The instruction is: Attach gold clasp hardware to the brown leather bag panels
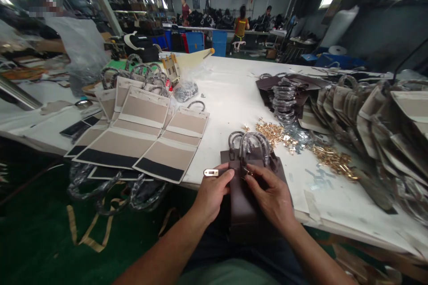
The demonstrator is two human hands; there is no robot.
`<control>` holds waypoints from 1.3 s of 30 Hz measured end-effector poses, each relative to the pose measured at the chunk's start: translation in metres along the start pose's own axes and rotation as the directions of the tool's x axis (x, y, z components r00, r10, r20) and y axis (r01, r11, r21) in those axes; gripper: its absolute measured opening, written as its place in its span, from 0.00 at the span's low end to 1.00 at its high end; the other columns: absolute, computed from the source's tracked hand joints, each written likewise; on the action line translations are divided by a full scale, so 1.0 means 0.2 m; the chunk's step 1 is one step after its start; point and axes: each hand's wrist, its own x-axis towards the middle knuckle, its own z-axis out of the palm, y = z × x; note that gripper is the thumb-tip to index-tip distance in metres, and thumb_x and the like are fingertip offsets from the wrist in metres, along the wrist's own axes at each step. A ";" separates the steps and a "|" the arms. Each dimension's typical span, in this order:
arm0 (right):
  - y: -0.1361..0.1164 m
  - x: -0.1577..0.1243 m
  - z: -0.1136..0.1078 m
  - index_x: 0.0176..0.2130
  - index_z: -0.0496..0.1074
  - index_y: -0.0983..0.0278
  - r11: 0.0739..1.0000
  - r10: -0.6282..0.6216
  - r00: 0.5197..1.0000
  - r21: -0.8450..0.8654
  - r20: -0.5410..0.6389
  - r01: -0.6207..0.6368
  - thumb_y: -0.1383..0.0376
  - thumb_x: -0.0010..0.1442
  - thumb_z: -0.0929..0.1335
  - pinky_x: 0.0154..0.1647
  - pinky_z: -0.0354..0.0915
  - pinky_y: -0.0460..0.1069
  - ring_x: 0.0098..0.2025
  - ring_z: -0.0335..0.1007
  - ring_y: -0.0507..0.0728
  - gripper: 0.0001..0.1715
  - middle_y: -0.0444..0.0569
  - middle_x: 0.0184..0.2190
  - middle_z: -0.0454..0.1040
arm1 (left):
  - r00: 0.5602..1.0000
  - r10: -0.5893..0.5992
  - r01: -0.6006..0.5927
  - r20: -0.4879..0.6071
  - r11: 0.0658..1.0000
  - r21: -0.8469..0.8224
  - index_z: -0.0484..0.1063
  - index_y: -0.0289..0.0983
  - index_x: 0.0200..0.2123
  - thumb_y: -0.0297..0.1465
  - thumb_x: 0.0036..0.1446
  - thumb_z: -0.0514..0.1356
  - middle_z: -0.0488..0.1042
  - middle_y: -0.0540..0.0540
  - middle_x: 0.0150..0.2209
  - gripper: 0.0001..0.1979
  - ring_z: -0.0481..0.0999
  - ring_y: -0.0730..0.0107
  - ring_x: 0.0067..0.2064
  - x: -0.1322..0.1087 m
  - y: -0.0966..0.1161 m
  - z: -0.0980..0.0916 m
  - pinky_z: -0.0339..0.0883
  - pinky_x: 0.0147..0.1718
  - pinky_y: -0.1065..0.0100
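Observation:
A dark brown handbag (pixel 245 218) with plastic-wrapped handles (pixel 256 144) rests at the table's front edge, close to my body. My left hand (pixel 216 189) is closed on a strap of the bag, and a gold metal plate (pixel 211 172) with a slot shows at that strap's end. At the bag's front, the thumb and fingers of my right hand (pixel 272 191) pinch a small gold clasp piece (pixel 247 172). The two hands are a short way apart, and the fingers partly cover the bag's upper front.
Loose gold hardware (pixel 269 131) lies in piles right of the bag, with a second heap (pixel 334 160) further right. Flat beige bag panels (pixel 143 120) are stacked on the left. More wrapped bag pieces (pixel 377 107) stand at the right. People (pixel 240 24) are in the background.

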 end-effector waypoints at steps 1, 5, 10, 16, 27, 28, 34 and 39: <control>0.00 0.00 -0.01 0.50 0.80 0.58 0.998 -0.054 0.998 -0.011 0.020 0.054 0.56 0.66 0.70 0.53 0.73 0.56 0.48 0.79 0.62 0.15 0.51 0.46 0.82 | 1.000 -0.004 0.004 0.004 1.000 -0.005 0.79 0.35 0.48 0.37 0.49 0.74 0.84 0.42 0.37 0.23 0.83 0.61 0.35 0.00 0.00 0.00 0.78 0.36 0.63; 0.00 0.00 -0.05 0.49 0.81 0.56 0.980 -0.186 0.978 -0.047 0.090 0.191 0.60 0.69 0.68 0.45 0.74 0.53 0.43 0.79 0.59 0.12 0.50 0.41 0.81 | 1.000 -0.010 0.010 0.006 1.000 -0.012 0.79 0.36 0.47 0.37 0.47 0.74 0.84 0.42 0.36 0.24 0.83 0.61 0.36 -0.02 0.01 0.01 0.78 0.35 0.64; -0.03 0.04 -0.12 0.55 0.79 0.54 0.959 -0.234 0.948 -0.110 0.213 0.262 0.60 0.67 0.71 0.44 0.74 0.51 0.42 0.79 0.58 0.17 0.49 0.42 0.80 | 1.000 0.008 -0.008 0.004 0.999 -0.034 0.80 0.35 0.47 0.38 0.47 0.75 0.84 0.42 0.37 0.24 0.83 0.61 0.37 -0.04 0.01 0.02 0.78 0.35 0.64; -0.13 0.05 -0.15 0.45 0.83 0.56 0.975 -0.152 0.988 -0.161 0.029 0.155 0.56 0.67 0.70 0.35 0.72 0.51 0.35 0.78 0.58 0.13 0.49 0.35 0.80 | 1.000 0.027 -0.027 -0.003 0.999 -0.024 0.80 0.35 0.47 0.38 0.49 0.74 0.84 0.42 0.38 0.23 0.82 0.61 0.37 -0.07 0.02 0.04 0.77 0.36 0.65; -0.19 -0.08 -0.07 0.36 0.82 0.59 0.980 0.040 0.993 -0.191 -0.113 -0.061 0.52 0.63 0.72 0.29 0.71 0.49 0.28 0.78 0.59 0.15 0.48 0.30 0.83 | 0.994 0.107 -0.106 0.001 0.985 0.139 0.79 0.38 0.52 0.41 0.54 0.71 0.84 0.44 0.38 0.24 0.82 0.62 0.37 -0.12 -0.01 0.04 0.77 0.38 0.66; -0.19 -0.09 -0.08 0.35 0.82 0.59 0.977 0.019 0.992 -0.208 -0.128 -0.045 0.52 0.63 0.72 0.28 0.70 0.49 0.27 0.78 0.58 0.15 0.47 0.28 0.82 | 0.994 0.111 -0.110 0.000 0.980 0.164 0.79 0.38 0.52 0.42 0.54 0.70 0.84 0.44 0.38 0.24 0.83 0.62 0.37 -0.12 -0.01 0.04 0.77 0.37 0.66; -0.18 -0.11 -0.08 0.35 0.80 0.60 0.952 -0.172 0.975 -0.277 -0.137 0.129 0.59 0.65 0.71 0.33 0.73 0.48 0.29 0.79 0.56 0.09 0.45 0.31 0.82 | 0.979 0.199 -0.204 0.048 0.923 0.328 0.79 0.37 0.53 0.42 0.60 0.66 0.85 0.45 0.42 0.21 0.83 0.62 0.41 -0.16 0.00 0.07 0.76 0.41 0.67; -0.16 -0.10 -0.07 0.46 0.78 0.60 0.965 -0.123 0.982 -0.250 -0.146 0.083 0.60 0.64 0.72 0.33 0.74 0.47 0.29 0.78 0.54 0.11 0.44 0.32 0.82 | 0.953 0.279 -0.303 0.119 0.882 0.361 0.80 0.38 0.52 0.39 0.63 0.64 0.85 0.45 0.46 0.17 0.84 0.62 0.45 -0.18 0.00 0.09 0.75 0.48 0.67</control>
